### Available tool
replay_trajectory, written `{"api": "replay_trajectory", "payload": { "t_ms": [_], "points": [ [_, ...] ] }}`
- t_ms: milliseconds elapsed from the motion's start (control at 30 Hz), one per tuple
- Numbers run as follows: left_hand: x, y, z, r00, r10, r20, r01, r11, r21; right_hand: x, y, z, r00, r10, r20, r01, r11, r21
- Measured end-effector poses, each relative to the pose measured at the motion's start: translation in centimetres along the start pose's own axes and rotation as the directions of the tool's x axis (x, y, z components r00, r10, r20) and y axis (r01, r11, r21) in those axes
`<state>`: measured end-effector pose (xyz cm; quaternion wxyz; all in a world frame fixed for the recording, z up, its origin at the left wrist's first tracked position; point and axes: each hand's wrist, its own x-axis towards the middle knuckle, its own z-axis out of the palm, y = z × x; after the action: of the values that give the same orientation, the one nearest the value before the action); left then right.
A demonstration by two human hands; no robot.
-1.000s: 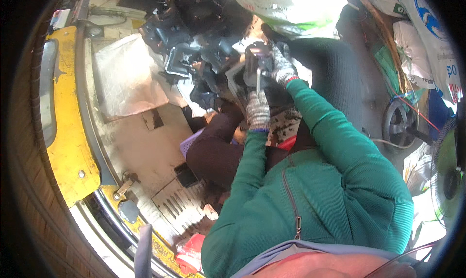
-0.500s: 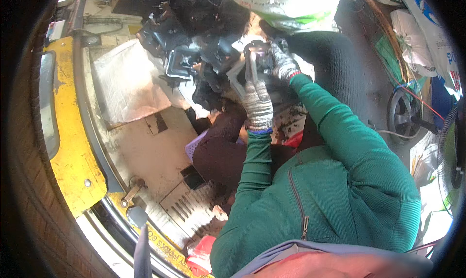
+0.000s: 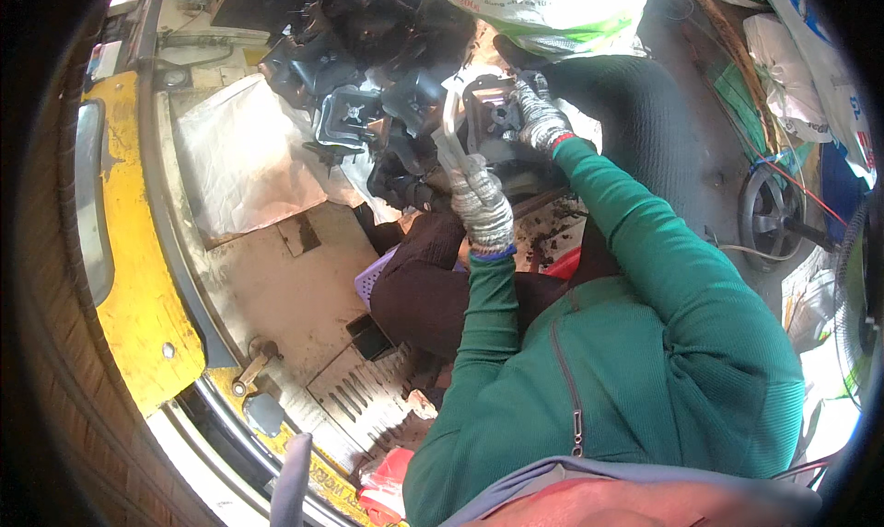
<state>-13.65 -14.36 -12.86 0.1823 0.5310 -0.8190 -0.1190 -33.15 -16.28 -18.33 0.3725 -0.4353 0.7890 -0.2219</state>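
Note:
My left hand (image 3: pixel 482 207), in a grey-white knit glove with a blue cuff, is closed around a narrow, pale grey metal-looking tool (image 3: pixel 450 122). Its far end bends, and I cannot tell its exact kind. Just right of it is a black moulded part (image 3: pixel 495 113) with raised ribs. My right hand (image 3: pixel 543 120), gloved with a red cuff, grips the right side of this part; its fingertips are partly hidden. The tool's end is beside the part's left edge; whether they touch I cannot tell.
Black moulded pieces (image 3: pixel 353 115) lie heaped at the far left of my hands. A white sheet (image 3: pixel 244 154) lies on the worn floor board (image 3: pixel 285 288). A white-and-green bag (image 3: pixel 562 11) stands at the far side. A yellow metal panel (image 3: pixel 138 251) borders the left; a black wheel (image 3: pixel 772 212) is at right.
My left hand has tilted and shifted slightly left with the tool, moving it from in front of the black part to its left side. My right hand keeps its hold.

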Motion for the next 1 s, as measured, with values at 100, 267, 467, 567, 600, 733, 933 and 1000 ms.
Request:
{"api": "replay_trajectory", "payload": {
  "t_ms": [100, 267, 467, 567, 600, 733, 933, 1000],
  "points": [
    [-3.1, -5.8, 5.9, 0.965, 0.114, 0.237, -0.196, 0.912, 0.359, -1.6, -3.1, 0.8, 0.996, -0.075, 0.049, 0.079, 0.992, -0.099],
    [0.1, 1.4, 0.1, 0.905, -0.268, 0.331, 0.372, 0.877, -0.305, -1.1, -0.8, -0.7, 1.000, 0.016, -0.002, -0.016, 0.995, -0.102],
    [-0.5, -0.6, 2.6, 0.878, -0.304, 0.371, 0.262, 0.952, 0.158, -0.7, -2.3, -0.8, 1.000, -0.013, -0.006, 0.013, 0.996, -0.085],
    [-0.4, -0.3, 0.7, 0.889, -0.336, 0.311, 0.372, 0.926, -0.063, -1.3, -2.9, -0.6, 0.999, -0.045, 0.012, 0.046, 0.995, -0.086],
    [-1.4, -2.5, 1.0, 0.995, 0.034, 0.093, -0.041, 0.996, 0.077, -1.5, -4.0, -0.9, 0.996, -0.069, 0.064, 0.076, 0.989, -0.124],
    [0.5, -1.7, 0.1, 0.983, 0.172, -0.058, -0.158, 0.967, 0.198, -0.4, -1.3, -0.4, 0.998, -0.044, 0.050, 0.053, 0.980, -0.191],
    [-1.7, -4.5, 0.6, 0.951, 0.204, 0.232, -0.271, 0.912, 0.308, -0.5, -1.5, 1.4, 0.997, -0.080, 0.020, 0.083, 0.982, -0.169],
    [-0.1, -0.6, -2.8, 0.993, 0.075, 0.088, -0.084, 0.991, 0.102, 0.2, 0.1, 1.7, 0.999, -0.036, -0.015, 0.034, 0.995, -0.098]
  ]
}}
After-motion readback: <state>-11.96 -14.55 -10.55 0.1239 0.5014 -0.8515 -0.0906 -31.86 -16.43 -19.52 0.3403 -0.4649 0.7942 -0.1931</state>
